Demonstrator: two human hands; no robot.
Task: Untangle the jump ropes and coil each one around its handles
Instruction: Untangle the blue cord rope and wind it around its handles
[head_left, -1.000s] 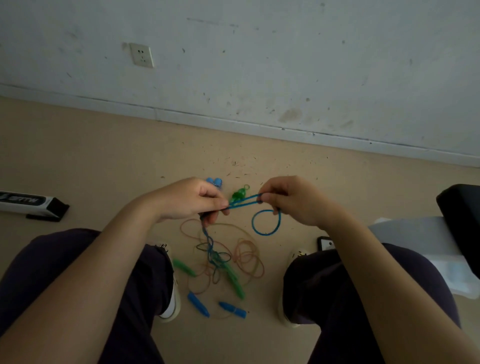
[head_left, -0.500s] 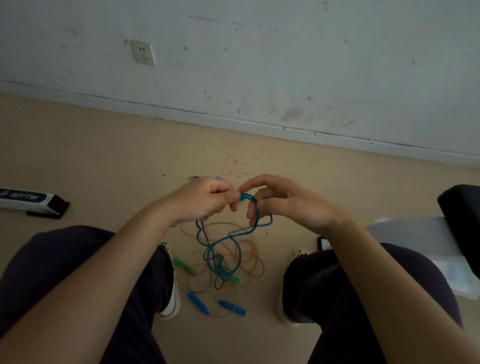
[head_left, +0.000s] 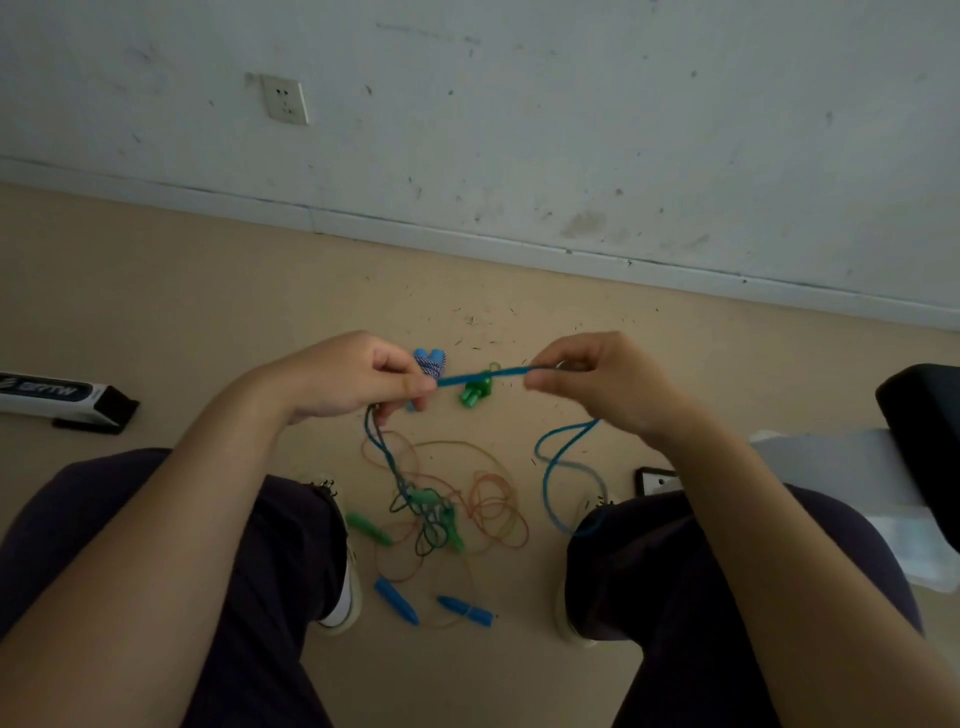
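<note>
Hands — left hand (head_left: 343, 379), right hand (head_left: 602, 384) — two, on one blue rope (head_left: 483, 375).

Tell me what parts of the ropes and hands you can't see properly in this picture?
- Head view: the blue rope ends vanish inside the left hand and right hand; curled fingers hide the grip.
- The tangle on the floor: strands overlap, too fine to trace.
- A blue coiled bundle sits partly behind the left hand.

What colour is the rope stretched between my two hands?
Blue: the rope is pinched taut between the left hand and right hand, clearest in the head view.
</note>
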